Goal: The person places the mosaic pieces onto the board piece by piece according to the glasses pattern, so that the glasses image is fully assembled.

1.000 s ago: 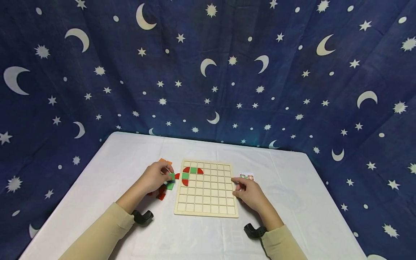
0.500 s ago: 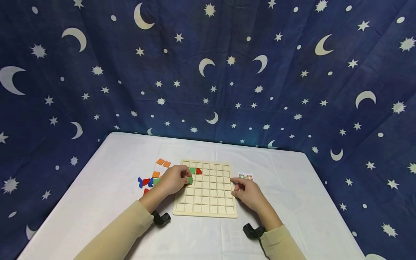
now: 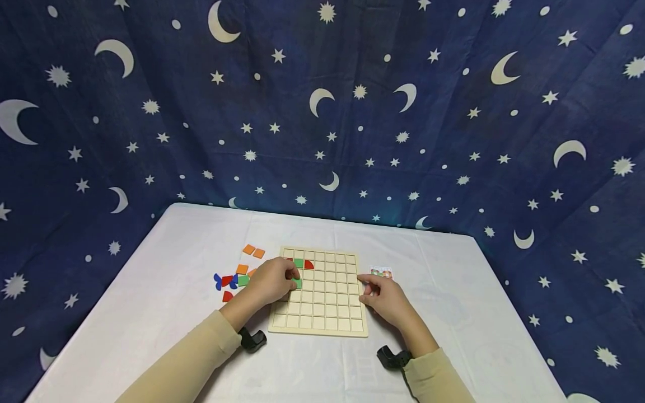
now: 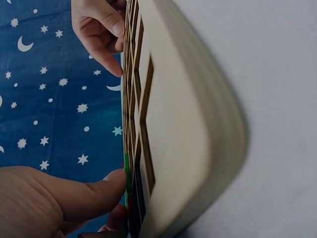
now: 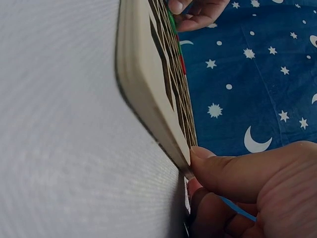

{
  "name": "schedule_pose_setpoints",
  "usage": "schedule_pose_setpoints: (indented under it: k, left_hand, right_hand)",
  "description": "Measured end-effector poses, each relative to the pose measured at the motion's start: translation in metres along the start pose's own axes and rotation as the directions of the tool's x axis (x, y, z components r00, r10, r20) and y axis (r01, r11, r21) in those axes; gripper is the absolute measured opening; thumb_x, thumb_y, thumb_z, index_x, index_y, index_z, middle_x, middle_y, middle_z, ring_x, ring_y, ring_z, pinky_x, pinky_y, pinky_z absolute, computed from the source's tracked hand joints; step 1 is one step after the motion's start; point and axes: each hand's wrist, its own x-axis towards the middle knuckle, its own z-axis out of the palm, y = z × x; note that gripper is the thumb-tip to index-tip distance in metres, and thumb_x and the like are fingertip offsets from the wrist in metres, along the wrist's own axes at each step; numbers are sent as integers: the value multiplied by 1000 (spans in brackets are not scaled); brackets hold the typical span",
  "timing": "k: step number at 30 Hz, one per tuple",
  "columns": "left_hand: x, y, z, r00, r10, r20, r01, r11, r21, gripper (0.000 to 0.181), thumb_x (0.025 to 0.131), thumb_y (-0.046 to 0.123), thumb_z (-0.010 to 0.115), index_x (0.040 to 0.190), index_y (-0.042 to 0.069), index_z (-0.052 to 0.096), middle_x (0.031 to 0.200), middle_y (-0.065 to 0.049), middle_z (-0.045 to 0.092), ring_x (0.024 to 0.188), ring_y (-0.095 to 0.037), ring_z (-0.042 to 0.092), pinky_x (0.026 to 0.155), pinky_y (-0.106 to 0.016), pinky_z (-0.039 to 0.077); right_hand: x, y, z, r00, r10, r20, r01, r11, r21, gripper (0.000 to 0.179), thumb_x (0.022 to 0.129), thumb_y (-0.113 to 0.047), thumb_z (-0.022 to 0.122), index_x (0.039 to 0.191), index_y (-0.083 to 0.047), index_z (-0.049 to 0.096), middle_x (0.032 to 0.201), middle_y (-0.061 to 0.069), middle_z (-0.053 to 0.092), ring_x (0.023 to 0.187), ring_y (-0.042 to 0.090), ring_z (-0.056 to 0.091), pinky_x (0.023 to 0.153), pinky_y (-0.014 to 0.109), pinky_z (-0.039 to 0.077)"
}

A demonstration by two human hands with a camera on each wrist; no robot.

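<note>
In the head view, my left hand [image 3: 272, 281] is over the left part of a wooden grid board [image 3: 327, 310]. Its thumb and finger pinch a green square tile [image 3: 298, 284], low at one of the cells; the left wrist view shows the thumb against that green tile [image 4: 127, 171]. Another green tile [image 3: 299, 263] and a red quarter-round tile [image 3: 309, 265] sit in the upper cells. More red beside them is partly hidden by the left hand. My right hand [image 3: 388, 299] touches the board's right edge with thumb and forefinger spread apart along it.
Left of the board lie loose orange tiles [image 3: 248, 249], blue pieces [image 3: 218, 281], red pieces [image 3: 228, 296] and a green tile [image 3: 243, 280]. A small patterned card [image 3: 381, 272] lies right of the board, partly behind the right hand. A starry curtain [image 3: 322, 112] hangs behind the white table [image 3: 201, 229].
My left hand has carried the green tile from the loose pieces rightward onto the board, and over the last half second moved slightly further right and down. The right hand has stayed at the edge.
</note>
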Motion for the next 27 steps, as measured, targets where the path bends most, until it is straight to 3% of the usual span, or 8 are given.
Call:
schedule_pose_setpoints:
  k: [11,16,20,27]
  left_hand:
    - [-2,1,3,1000,-3,4,3,1000,31,14,88,12,86,89,22,75,86,3,62,79,-17,56,71,-34,44]
    - [-4,-3,0,999,-23,26,24,999,-25,14,88,12,86,96,21,78,85,3,63,80,-16,56,72,-33,44]
    - [-10,-11,-15,999,-38,18,39,998,-58,15,89,11,85,100,19,79,86,2,65,81,-17,57,73,-33,45]
    - [-22,-37,-52,992,-126,14,127,990,-56,16,93,11,81,109,15,79,96,-3,70,87,-20,61,74,-34,50]
  right_hand:
    - [1,1,0,1000,1,-7,-1,1000,-8,50,88,-3,83,136,-13,73,85,0,63,64,15,54,53,26,44]
    - [1,3,2,1000,-3,0,3,1000,1,50,88,-3,83,136,-13,73,85,0,63,64,15,54,53,26,45]
    - [1,2,2,1000,-3,1,3,1000,4,49,89,-3,83,136,-12,73,85,0,63,64,16,54,53,26,45]
    - [2,3,-1,1000,-6,-4,6,1000,-3,50,88,-2,83,136,-12,73,86,0,63,65,15,53,54,25,44]
